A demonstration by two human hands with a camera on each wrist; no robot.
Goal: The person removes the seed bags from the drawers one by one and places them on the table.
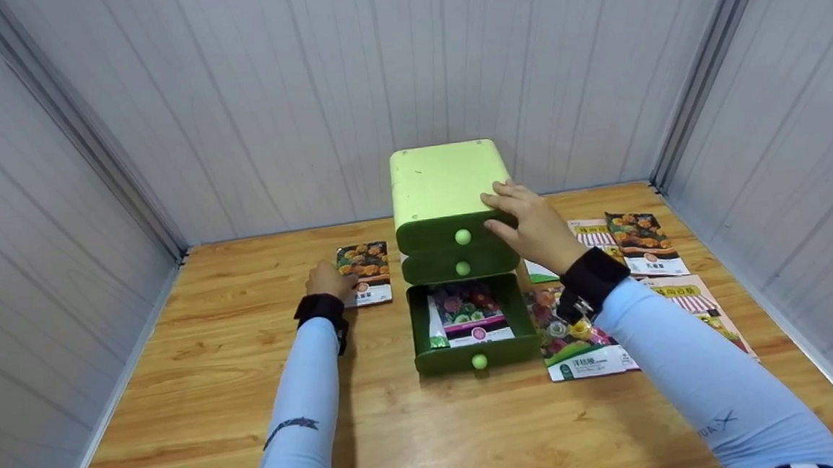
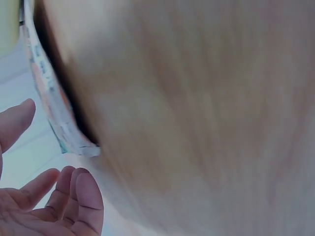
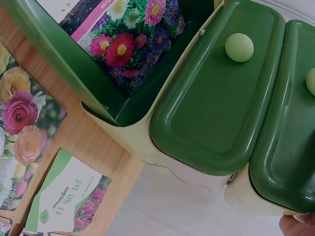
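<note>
A green drawer cabinet has three drawers with round knobs. Its bottom drawer is pulled out, with a seed packet showing flowers lying inside; the upper two are closed. My right hand rests on the cabinet's top right corner, fingers over the top and thumb at the front. My left hand is at the left edge of a seed packet with orange flowers. In the left wrist view, the thumb and fingers stand apart beside that packet's edge.
Right of the cabinet lie several more seed packets, among them one with orange flowers, one with mixed blooms and one with a striped awning. Pale panel walls close in the wooden table at the back and sides.
</note>
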